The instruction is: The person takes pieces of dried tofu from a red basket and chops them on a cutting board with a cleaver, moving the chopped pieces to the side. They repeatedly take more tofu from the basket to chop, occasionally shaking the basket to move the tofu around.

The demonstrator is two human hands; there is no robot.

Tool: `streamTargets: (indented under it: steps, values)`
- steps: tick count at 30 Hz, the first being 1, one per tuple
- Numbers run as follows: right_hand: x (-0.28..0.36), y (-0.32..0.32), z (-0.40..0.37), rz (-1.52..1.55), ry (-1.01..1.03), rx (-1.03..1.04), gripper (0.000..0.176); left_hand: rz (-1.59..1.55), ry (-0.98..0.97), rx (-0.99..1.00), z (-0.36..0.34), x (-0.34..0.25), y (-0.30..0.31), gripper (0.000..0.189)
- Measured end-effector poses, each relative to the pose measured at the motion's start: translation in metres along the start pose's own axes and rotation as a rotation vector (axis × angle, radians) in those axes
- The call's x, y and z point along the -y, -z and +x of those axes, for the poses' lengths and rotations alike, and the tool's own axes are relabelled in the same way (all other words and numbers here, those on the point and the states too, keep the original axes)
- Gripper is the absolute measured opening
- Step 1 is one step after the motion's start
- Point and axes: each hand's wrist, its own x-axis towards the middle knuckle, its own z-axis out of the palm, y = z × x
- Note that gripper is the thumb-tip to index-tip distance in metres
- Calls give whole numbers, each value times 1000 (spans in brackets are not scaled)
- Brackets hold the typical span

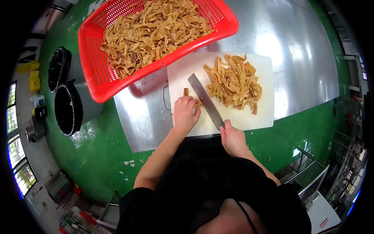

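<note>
My left hand [186,114] is closed over a small brown strip of tofu skin [186,92] on the white cutting board [253,120], one end poking out beyond the fingers. In my right hand [233,139], the handle of a cleaver [207,102] is gripped tight. Its broad blade slants up and to the left across the board, close beside the left fingertips. To the right of the blade lies a loose pile of cut tofu skin strips [235,82].
A red perforated basket [230,27], heaped with more tofu skin strips [152,37], stands behind the board's left side. Everything rests on a steel table [304,70]. Two bins lined with black bags [69,109] stand on the green floor at left.
</note>
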Motion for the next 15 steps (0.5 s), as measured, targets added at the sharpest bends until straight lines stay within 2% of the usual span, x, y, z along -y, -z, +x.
streamTargets:
  steps: [4, 6, 9, 12, 15]
  values:
    - [2, -35, 41, -84, 57, -70, 18, -38, -76, 23, -4, 9, -10, 26]
    - [17, -24, 65, -67, 96, -99, 18, -46, -78, 80, -8, 16, -8, 29]
    - [-5, -8, 66, -72, 95, -126, 18, -166, -86, 103, -2, 5, 17, 33]
    - [-21, 8, 35, 3, -12, -173, 20, -203, 17, 17, -15, 1, 36, 41]
    - [-13, 8, 17, 42, 44, -168, 18, -78, 166, -33, -28, 11, 34, 38]
